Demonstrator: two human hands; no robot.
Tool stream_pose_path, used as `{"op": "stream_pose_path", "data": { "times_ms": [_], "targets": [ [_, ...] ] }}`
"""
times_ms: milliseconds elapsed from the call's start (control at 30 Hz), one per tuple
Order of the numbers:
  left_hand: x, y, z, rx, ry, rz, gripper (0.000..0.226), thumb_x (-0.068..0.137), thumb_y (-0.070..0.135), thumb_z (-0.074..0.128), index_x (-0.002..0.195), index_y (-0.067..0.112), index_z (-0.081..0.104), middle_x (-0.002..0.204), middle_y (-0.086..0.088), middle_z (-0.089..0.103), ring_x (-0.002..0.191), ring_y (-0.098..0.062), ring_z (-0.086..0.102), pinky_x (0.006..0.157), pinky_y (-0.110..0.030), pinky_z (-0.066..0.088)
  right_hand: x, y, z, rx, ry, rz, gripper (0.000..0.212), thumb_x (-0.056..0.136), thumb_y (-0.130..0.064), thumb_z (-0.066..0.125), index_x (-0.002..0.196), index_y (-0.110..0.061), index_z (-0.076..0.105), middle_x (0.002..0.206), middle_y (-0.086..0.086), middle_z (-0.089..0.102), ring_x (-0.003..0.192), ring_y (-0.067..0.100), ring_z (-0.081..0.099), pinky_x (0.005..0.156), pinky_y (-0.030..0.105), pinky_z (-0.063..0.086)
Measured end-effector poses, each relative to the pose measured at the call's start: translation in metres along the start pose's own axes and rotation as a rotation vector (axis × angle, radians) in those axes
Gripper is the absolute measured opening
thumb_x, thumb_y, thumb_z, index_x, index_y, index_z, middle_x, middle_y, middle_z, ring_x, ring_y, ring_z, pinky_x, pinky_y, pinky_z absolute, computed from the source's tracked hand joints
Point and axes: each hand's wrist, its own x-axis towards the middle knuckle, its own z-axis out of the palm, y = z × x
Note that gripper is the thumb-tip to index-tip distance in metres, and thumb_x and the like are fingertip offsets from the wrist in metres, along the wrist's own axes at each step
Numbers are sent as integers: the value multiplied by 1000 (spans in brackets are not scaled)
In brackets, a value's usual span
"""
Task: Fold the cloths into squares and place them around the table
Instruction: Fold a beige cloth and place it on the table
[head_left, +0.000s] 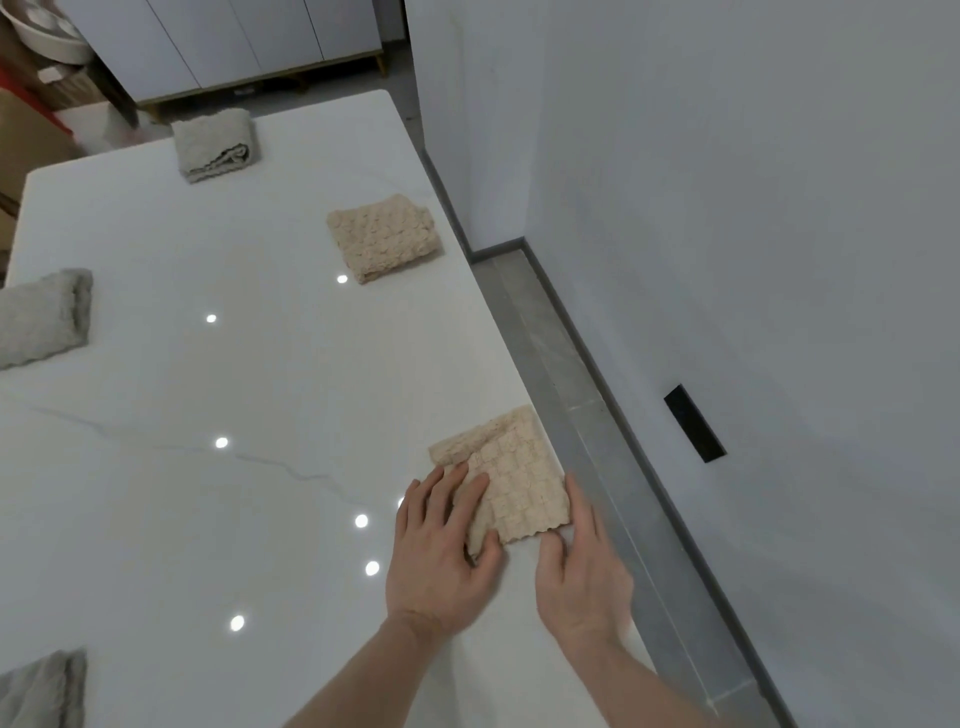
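**Both hands flat on a beige cloth at the counter's right edge**

At the far left, two grey folded cloths are cut by the frame: one at mid-height, one at the bottom corner. A third grey folded cloth sits near the far end of the white counter. The wide middle of the glossy counter between them is bare, showing only reflected ceiling lights and a faint vein.

Further right, a beige waffle cloth folded square lies just beside the counter's right edge. Nearer along that same edge lies a second beige waffle cloth, partly folded, its top layer skewed and its far corner at the counter's lip.

The left hand rests open, palm down, fingers spread across that cloth's near-left part. The right hand is also open; its thumb touches the cloth's near edge, while its fingers run along the cloth's right side, seemingly at the counter's very rim, though motion blur makes this uncertain. Neither hand's grip closes on anything.

Right of the counter a narrow strip of grey floor runs to the white wall.
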Motion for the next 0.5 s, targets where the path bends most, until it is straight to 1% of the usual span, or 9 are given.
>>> {"op": "stream_pose_path", "data": {
  "times_ms": [67,133,167,233,300,367,433,500],
  "targets": [
    [0,0,0,-2,7,1,60,89,43,61,147,31,50,155,10,41,149,-19,30,124,-47,22,-3,0,-3,43,1,-29,66,96,-43,42,154,-47,12,158,-23,29,84,11,65,63,30,48],
    [0,-1,1,-13,20,9,60,87,42,64,144,30,53,152,9,44,147,-20,33,123,-48,25,-4,-2,-5,38,18,-55,63,98,-55,37,155,-47,10,161,-28,17,92,10,67,64,30,49],
    [0,-1,1,-22,27,14,59,85,41,65,142,29,55,149,8,46,145,-20,34,122,-49,26,-3,-3,-4,22,30,-60,60,98,-58,33,154,-47,12,160,-29,16,95,10,68,65,31,51],
    [0,-1,1,-48,39,20,58,81,38,69,137,29,59,144,8,49,142,-21,36,120,-49,29,-1,-4,-1,-4,48,-61,55,100,-59,27,152,-48,17,156,-32,20,99,8,66,67,32,55],
    [-1,-1,-1,-91,49,2,57,77,38,71,133,28,61,138,8,48,136,-20,40,116,-46,34,1,-3,1,-27,46,-68,49,101,-56,28,149,-49,23,152,-34,26,100,6,64,66,31,54],
    [-2,0,-3,-143,45,-41,58,77,41,69,132,26,58,136,9,43,132,-18,42,115,-42,36,1,-1,2,-43,61,-64,46,102,-52,30,147,-48,29,149,-33,32,100,5,63,65,29,52],
    [-3,0,-5,-188,44,-95,63,80,46,63,138,25,51,144,9,38,137,-15,39,119,-34,31,1,-1,3,-49,67,-56,44,102,-47,32,147,-47,31,148,-32,33,98,5,63,64,28,52],
    [-3,1,-6,-201,35,-125,69,84,50,57,147,25,44,156,10,30,146,-11,30,122,-28,21,1,-1,4,-50,57,-52,44,102,-43,33,146,-46,32,148,-32,33,96,5,62,63,27,51]
  ]
}}
